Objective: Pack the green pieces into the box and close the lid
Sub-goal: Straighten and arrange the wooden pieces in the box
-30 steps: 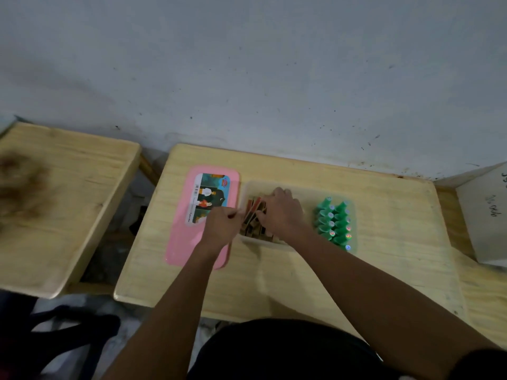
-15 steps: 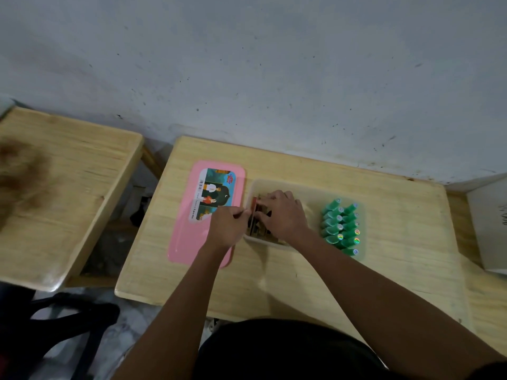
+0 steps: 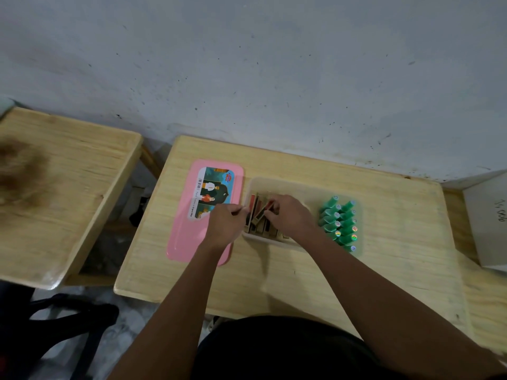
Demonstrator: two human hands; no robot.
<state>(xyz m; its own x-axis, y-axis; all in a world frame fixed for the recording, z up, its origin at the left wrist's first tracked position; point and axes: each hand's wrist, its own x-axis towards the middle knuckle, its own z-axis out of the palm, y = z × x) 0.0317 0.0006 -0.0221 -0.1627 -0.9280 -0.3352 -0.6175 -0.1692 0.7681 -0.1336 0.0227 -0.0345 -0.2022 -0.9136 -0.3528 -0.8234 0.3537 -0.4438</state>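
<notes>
A translucent box sits on the wooden desk. Several green pieces with sticker-topped caps stand packed in its right end. Wooden blocks with red faces fill its left end. My right hand reaches into the box and pinches the upper end of one tilted block. My left hand is at the box's left wall with curled fingers, pinching a block there; the contact itself is partly hidden. The pink lid lies flat on the desk, left of the box.
A second wooden desk stands to the left across a gap. A white box sits at the right edge. A grey wall rises right behind the desk. A dark bag lies on the floor at lower left.
The red-faced block passed from my left hand toward my right and now leans in the box. Both hands stayed over the box's left end; the view shifted a little.
</notes>
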